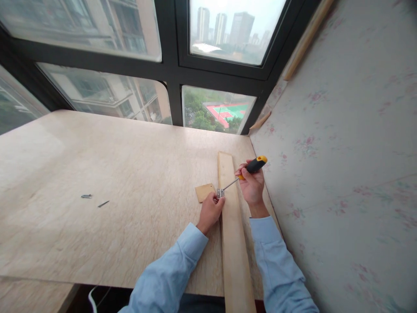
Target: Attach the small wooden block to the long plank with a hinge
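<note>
Sleeves [163, 278]: light-blue cloth, softly creased, reaching in across the front edge of the sill [65, 243].
White cable [92, 300]: smooth, curved, hanging below that front edge.
Sill: glossy, cream, veined in tan like marble.
Plank [235, 252]: long, flat, pale wood, smooth-faced and straight-sided; near end jutting past the front edge, far end short of the window-side edge, lying close to the right edge.
Left hand [211, 211]: pinching the hinge [220, 192] between thumb and fingers at the plank's left side.
Hinge: small, silvery metal, flat-leaved; on the plank's left side, nearer its far end; holes too small to make out.
Right hand [251, 187]: curled around the screwdriver [257, 164].
Screwdriver: black handle with yellow ends, slim straight steel shaft slanting down to the hinge; exact contact at the tip hard to tell.
Wood piece [204, 192]: thin, tan, four-sided, just left of the hinge.
Clip-like bit [86, 196] and pointed sliver [103, 204]: grey, slender, toward the sill's left edge.
Wall [325, 174]: whitish, faded pink flowers, along the right edge.
Window frame [172, 74]: dark, straight-barred, beyond the far edge.
</note>
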The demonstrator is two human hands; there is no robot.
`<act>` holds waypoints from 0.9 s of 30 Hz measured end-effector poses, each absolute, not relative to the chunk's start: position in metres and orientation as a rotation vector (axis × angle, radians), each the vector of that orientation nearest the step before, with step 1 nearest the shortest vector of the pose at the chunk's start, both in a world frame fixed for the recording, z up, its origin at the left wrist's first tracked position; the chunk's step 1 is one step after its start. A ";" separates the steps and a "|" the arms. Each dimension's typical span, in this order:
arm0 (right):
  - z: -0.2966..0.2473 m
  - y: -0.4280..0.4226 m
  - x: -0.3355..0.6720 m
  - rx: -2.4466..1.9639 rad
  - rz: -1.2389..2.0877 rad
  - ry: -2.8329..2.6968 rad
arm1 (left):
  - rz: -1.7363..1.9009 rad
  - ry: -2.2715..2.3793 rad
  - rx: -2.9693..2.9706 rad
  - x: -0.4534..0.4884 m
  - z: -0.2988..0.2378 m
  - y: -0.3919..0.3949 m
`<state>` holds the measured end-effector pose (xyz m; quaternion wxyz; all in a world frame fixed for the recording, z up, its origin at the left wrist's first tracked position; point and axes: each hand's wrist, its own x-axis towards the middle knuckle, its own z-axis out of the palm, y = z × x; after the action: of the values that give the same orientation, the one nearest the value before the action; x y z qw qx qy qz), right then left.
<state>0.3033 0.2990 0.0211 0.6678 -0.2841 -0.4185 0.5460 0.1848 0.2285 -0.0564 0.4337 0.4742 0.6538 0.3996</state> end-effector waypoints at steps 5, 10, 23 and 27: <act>0.018 0.301 0.306 -0.651 1.198 -0.978 | 0.975 1.610 1.186 0.184 -0.057 0.229; 0.021 0.300 0.311 -0.727 1.219 -1.137 | 0.983 1.604 1.187 0.183 -0.058 0.230; 0.033 0.282 0.328 -1.314 0.602 -1.633 | 1.025 1.563 1.190 0.184 -0.055 0.226; 0.025 0.286 0.319 -1.333 0.478 -1.587 | 1.076 1.507 1.189 0.184 -0.058 0.225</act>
<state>0.3191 0.2857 0.0245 0.4858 -0.5477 -0.6523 0.1962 0.1837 0.2248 -0.0580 0.4532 0.4817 0.6105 0.4358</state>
